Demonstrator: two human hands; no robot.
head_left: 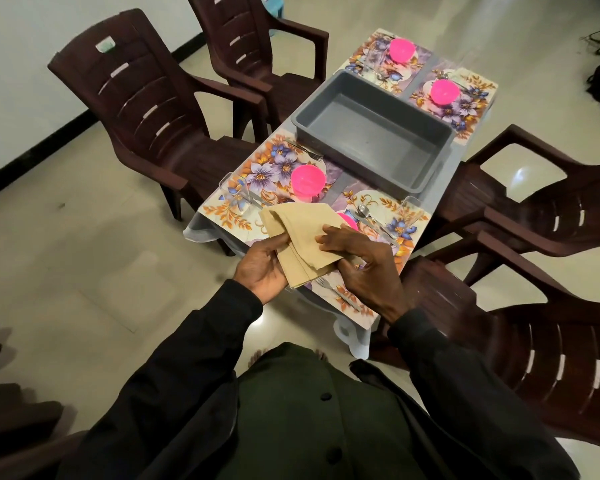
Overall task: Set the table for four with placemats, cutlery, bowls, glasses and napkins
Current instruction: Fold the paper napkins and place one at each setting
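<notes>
Small table (443,188) ringed by brown chairs (146,109), four places laid, napkins (302,237) in my hands.
I hold the folded beige napkins just above the near right placemat (404,242). My left hand (260,261) grips their left side, thumb on top; my right hand (364,265) pinches the right edge. They hide part of that mat's pink bowl (347,221). A grey tub (371,133) sits mid-table.

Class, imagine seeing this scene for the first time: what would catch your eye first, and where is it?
The bright pink bowls stand out, one on each of the four floral placemats. A large grey tub sits empty in the middle of the table. Nearest the camera, the left hand and right hand hold beige napkins over the near end.
</notes>
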